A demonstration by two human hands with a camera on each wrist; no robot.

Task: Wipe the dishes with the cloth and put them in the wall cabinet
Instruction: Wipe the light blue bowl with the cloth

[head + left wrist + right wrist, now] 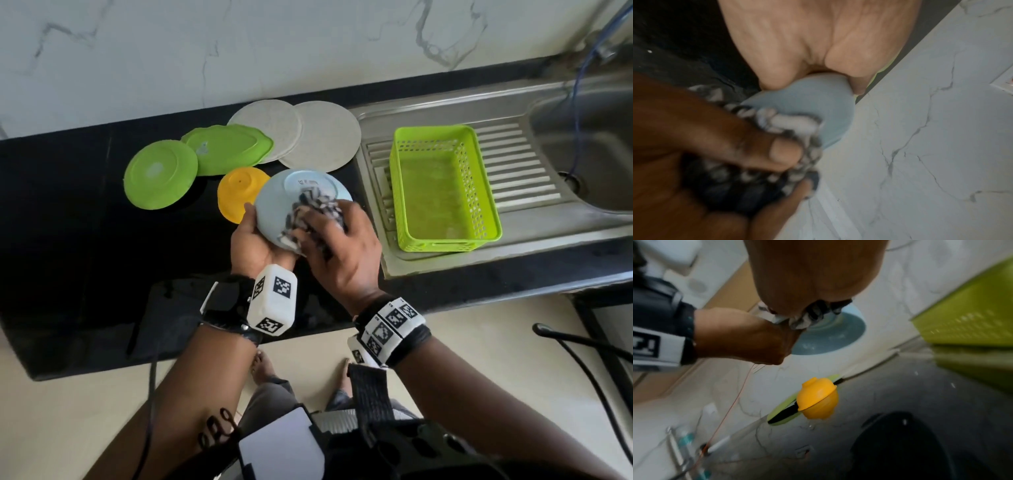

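Observation:
My left hand [255, 236] grips the rim of a pale blue bowl [277, 202], held tilted above the black counter with its underside toward me. My right hand [337, 246] holds a bunched black-and-white cloth [313, 205] and presses it on the bowl's underside. The left wrist view shows the blue bowl [818, 100] under my left palm, with the cloth [789, 123] pinched by the right fingers [764, 146]. From the right wrist, the bowl [830, 332] and cloth [813, 313] appear past my right palm. The cabinet is out of view.
On the counter [68, 222] lie face down a yellow bowl [236, 192], two green plates [159, 174] [229, 147] and two beige plates [270, 126] [325, 137]. A green basket [442, 188] stands on the steel sink drainboard [534, 178] to the right.

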